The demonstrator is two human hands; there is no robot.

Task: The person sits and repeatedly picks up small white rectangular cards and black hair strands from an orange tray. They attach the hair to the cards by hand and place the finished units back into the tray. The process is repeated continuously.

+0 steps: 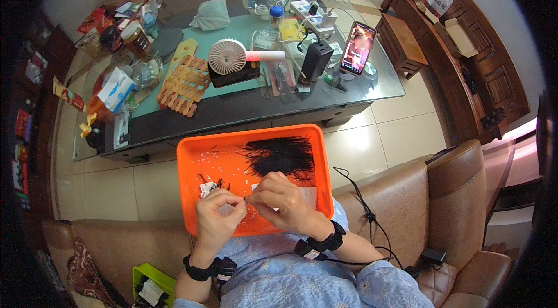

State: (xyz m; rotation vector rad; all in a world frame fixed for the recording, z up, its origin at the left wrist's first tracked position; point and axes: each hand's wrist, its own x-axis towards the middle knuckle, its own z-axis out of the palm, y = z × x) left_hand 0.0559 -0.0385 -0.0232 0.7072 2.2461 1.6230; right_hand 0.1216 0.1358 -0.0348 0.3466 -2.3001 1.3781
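Observation:
An orange tray (185,151) rests across my lap. My left hand (218,215) and my right hand (282,200) meet over its near half, thumbs and forefingers pinched together. A tiny dark bit shows where the fingertips touch, too small to name. At the tray's far right lies a thick bundle of thin black strands (279,155). A few short black pieces (218,183) and a small white label (206,189) lie just beyond my left hand. White specks are scattered over the tray floor. Partly behind my right hand is a pale card (308,195).
Beyond the tray stands a glass table (261,104) crowded with a handheld fan (228,57), a lit phone (357,49) on a stand, a black power bank (317,61) and a woven mat (183,84). A green bin (139,276) sits at lower left. Cables (367,212) run from my right wrist band.

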